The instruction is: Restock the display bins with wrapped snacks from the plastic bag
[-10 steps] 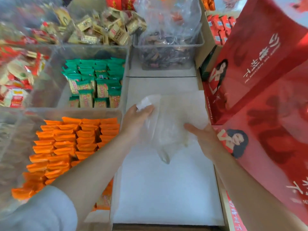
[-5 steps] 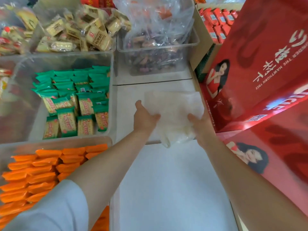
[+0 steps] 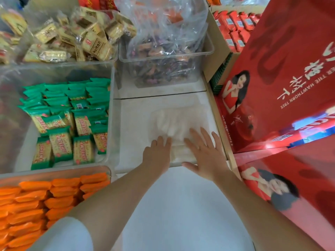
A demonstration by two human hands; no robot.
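An empty, crumpled clear plastic bag [image 3: 174, 124] lies flat on the white bottom of a clear bin [image 3: 134, 113] in the middle. My left hand [image 3: 157, 153] presses its near edge with fingers together. My right hand [image 3: 203, 151] lies flat beside it, fingers spread, on the bag's right part. A second plastic bag [image 3: 163, 28] full of dark wrapped snacks sits in the clear bin [image 3: 204, 51] behind.
Green wrapped snacks [image 3: 72, 120] fill the bin at left, orange packs [image 3: 41, 201] the near-left bin, beige crackers [image 3: 76, 37] the far-left bin. Tall red gift boxes [image 3: 282, 84] stand along the right. A white shelf surface [image 3: 181, 205] lies under my forearms.
Both hands moved the empty bag forward into the middle bin and laid it down. They went from holding its sides to lying flat on it.
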